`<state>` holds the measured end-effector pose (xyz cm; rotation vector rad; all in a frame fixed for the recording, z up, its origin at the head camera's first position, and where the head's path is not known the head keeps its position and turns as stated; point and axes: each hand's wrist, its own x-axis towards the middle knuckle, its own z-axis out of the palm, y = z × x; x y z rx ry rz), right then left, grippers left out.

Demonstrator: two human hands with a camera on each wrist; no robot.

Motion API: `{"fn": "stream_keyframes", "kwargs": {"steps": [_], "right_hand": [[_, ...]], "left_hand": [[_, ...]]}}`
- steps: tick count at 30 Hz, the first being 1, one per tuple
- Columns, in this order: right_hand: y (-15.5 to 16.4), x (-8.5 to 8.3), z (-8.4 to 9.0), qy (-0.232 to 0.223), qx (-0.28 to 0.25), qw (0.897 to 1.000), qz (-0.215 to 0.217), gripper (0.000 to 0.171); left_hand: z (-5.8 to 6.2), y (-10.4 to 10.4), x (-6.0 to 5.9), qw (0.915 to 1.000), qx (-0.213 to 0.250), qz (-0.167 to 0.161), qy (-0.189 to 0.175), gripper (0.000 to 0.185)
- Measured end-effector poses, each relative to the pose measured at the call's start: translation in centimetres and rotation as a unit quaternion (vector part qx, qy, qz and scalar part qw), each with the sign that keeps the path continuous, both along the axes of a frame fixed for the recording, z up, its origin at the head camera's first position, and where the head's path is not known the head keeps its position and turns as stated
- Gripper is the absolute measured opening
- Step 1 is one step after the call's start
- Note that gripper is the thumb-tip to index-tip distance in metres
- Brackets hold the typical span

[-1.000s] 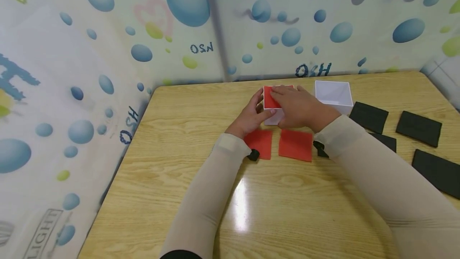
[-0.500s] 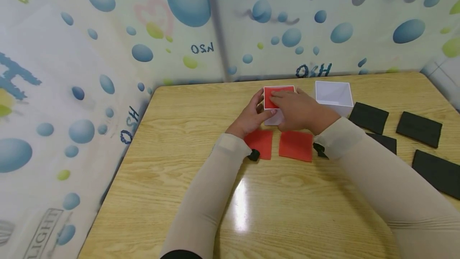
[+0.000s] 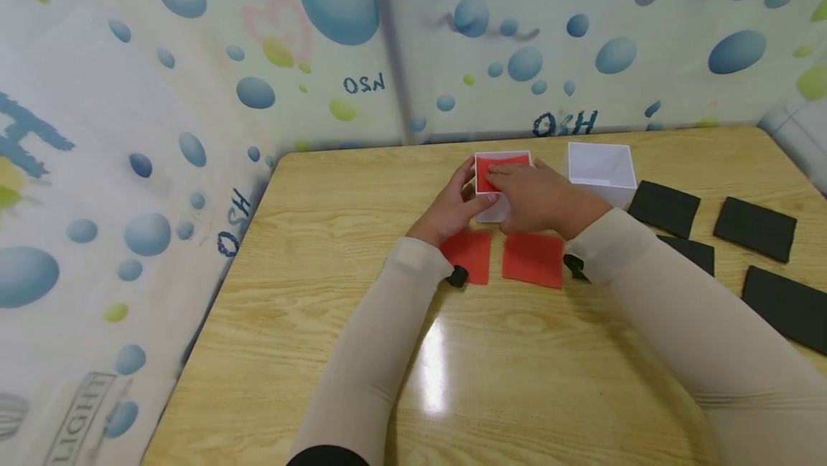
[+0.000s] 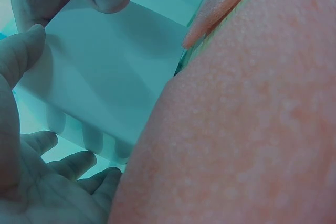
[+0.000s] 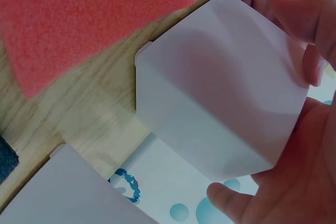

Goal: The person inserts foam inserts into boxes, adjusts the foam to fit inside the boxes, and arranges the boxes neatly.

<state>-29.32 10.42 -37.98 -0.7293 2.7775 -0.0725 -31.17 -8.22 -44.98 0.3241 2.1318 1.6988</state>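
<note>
A small white box (image 3: 493,212) stands on the table, with red foam (image 3: 482,180) sitting inside it just below the rim. My left hand (image 3: 444,216) grips the box's left side, its thumb across the front face. From the right, my right hand (image 3: 544,199) reaches over the box, its extended fingers pressing on the red foam. Both wrist views show the plain white box (image 4: 105,72) from outside, among fingers. The foam inside is hidden there. Two flat red foam pieces (image 3: 533,260) lie in front of the box, the left one partly under my left wrist.
Another white box (image 3: 602,166) stands open-topped to the right. Several black flat pieces (image 3: 756,228) are spread over the right side of the wooden table (image 3: 310,272). A patterned wall sheet (image 3: 446,35) runs along the table's back edge.
The red foam has sunk a little, so more of the box's inner wall shows under the rim. My right fingers have gone down slightly with it, while my left hand keeps its place.
</note>
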Motion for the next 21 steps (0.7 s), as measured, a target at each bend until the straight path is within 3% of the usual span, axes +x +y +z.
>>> {"fn": "stream_keyframes", "kwargs": {"steps": [21], "right_hand": [[0.15,-0.05,-0.80,0.006,-0.036,0.999,-0.009,0.099]], "left_hand": [[-0.22,-0.06,-0.11,0.9999,-0.006,0.002,0.008,0.092]]}}
